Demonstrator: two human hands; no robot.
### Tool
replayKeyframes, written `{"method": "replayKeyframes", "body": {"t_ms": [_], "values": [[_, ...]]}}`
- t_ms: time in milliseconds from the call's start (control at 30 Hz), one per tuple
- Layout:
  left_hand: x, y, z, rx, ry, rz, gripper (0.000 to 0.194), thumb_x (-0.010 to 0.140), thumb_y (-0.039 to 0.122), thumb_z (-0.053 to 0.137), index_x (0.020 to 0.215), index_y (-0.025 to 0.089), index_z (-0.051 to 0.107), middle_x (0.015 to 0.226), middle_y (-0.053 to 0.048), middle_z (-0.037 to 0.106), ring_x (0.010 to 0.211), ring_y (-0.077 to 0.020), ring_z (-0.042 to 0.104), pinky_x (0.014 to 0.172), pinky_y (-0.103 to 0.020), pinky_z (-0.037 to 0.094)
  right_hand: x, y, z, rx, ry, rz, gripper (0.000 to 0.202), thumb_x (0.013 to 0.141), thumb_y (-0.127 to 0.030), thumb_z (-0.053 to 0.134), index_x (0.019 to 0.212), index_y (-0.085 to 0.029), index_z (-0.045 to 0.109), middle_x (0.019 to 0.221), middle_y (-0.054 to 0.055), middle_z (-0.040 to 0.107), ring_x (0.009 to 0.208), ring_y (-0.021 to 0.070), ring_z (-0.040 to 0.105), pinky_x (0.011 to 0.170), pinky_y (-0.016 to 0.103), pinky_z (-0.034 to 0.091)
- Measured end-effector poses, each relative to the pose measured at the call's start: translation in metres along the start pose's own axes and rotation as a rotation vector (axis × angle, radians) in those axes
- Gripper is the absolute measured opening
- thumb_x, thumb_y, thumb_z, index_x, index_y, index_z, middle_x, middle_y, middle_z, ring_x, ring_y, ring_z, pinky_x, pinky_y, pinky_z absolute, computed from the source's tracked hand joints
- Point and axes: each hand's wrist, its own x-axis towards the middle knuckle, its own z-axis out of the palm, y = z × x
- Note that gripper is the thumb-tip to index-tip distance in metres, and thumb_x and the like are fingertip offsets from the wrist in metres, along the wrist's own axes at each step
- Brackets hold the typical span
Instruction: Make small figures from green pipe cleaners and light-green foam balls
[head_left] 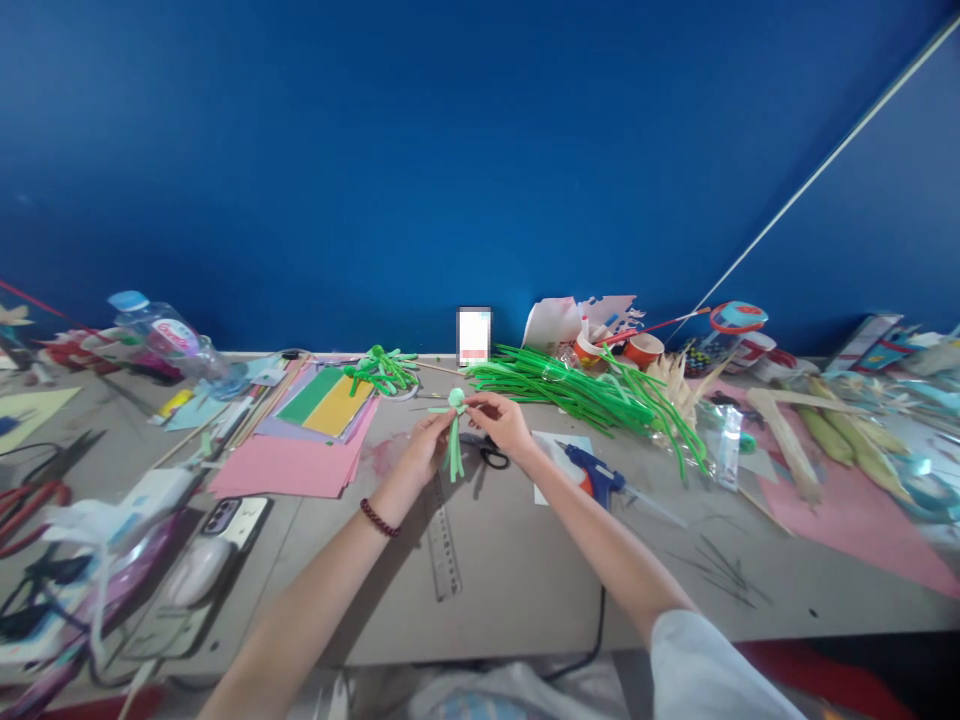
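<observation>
A small light-green pipe-cleaner figure [456, 455] with a round head and dangling strands is held up over the middle of the table. My left hand [429, 440] grips it from the left, fingers closed on it. From the other side, my right hand [501, 420] pinches it near the head with thumb and forefinger. Black-handled scissors [493, 456] lie just behind and below my right hand, partly hidden by it. Under my left hand a clear ruler [444, 560] rests on the table.
Bright green pipe cleaners [577, 390] lie in a bundle at the back. Right of my hands is a blue glue gun [600, 470]. Coloured sheets [289, 465] and a green pipe-cleaner tangle [384, 370] are to the left. A plastic bottle [176, 335] leans farther left, beyond a phone [238, 522].
</observation>
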Motion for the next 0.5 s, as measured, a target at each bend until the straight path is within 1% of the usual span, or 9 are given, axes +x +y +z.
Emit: {"method": "replayKeyframes", "body": {"t_ms": [67,133,233,300,367,433,500], "values": [[-0.002,0.002,0.003,-0.049,0.017,-0.028,0.011,0.068,0.027,0.070,0.063,0.019,0.065,0.062,-0.001,0.063,0.054,-0.0124,0.052,0.052,-0.025,0.039,-0.001,-0.001,0.000,-0.082,0.015,-0.106,0.022,0.074,-0.032,0.065,0.091,-0.020,0.070,0.088,0.004,0.068,0.065,0.0132,0.061,0.061,0.025,0.050],[-0.003,0.004,0.006,-0.108,0.023,-0.070,0.010,0.065,0.026,0.072,0.063,0.019,0.065,0.058,0.002,0.060,0.049,-0.0101,0.048,0.048,-0.023,0.035,-0.002,-0.004,-0.001,-0.134,0.023,-0.184,0.020,0.074,-0.032,0.065,0.090,-0.020,0.070,0.093,0.005,0.067,0.069,0.0143,0.062,0.062,0.025,0.050],[-0.005,0.010,0.012,-0.150,0.019,-0.119,0.013,0.062,0.025,0.074,0.061,0.018,0.063,0.052,0.004,0.055,0.044,-0.0076,0.042,0.044,-0.022,0.031,-0.003,-0.008,-0.002,-0.148,0.056,-0.177,0.019,0.076,-0.033,0.065,0.090,-0.020,0.070,0.086,0.005,0.069,0.064,0.0143,0.063,0.061,0.025,0.051],[-0.004,0.015,0.016,-0.154,-0.006,-0.139,0.016,0.062,0.026,0.075,0.060,0.017,0.062,0.050,0.004,0.052,0.043,-0.0068,0.040,0.042,-0.021,0.029,-0.004,-0.010,-0.003,-0.148,0.098,-0.152,0.019,0.077,-0.033,0.065,0.090,-0.020,0.069,0.079,0.003,0.069,0.059,0.0141,0.062,0.061,0.026,0.051],[-0.003,0.020,0.020,-0.149,-0.050,-0.132,0.018,0.061,0.027,0.075,0.057,0.016,0.061,0.049,0.004,0.051,0.042,-0.0065,0.039,0.042,-0.021,0.030,-0.003,-0.012,-0.004,-0.157,0.141,-0.163,0.017,0.078,-0.033,0.064,0.087,-0.020,0.070,0.077,0.003,0.068,0.057,0.0138,0.062,0.060,0.027,0.051],[-0.002,0.023,0.024,-0.139,-0.081,-0.110,0.019,0.061,0.028,0.075,0.056,0.016,0.061,0.049,0.004,0.051,0.042,-0.0068,0.040,0.043,-0.021,0.032,-0.003,-0.013,-0.006,-0.163,0.189,-0.202,0.015,0.078,-0.033,0.063,0.082,-0.021,0.071,0.080,0.004,0.068,0.061,0.0143,0.062,0.060,0.026,0.051],[0.000,0.024,0.028,-0.119,-0.084,-0.073,0.018,0.061,0.029,0.075,0.058,0.017,0.062,0.050,0.003,0.052,0.044,-0.0076,0.042,0.044,-0.022,0.035,-0.002,-0.012,-0.006,-0.160,0.240,-0.221,0.015,0.078,-0.033,0.063,0.078,-0.021,0.072,0.084,0.005,0.068,0.070,0.0161,0.063,0.060,0.026,0.050]]}}
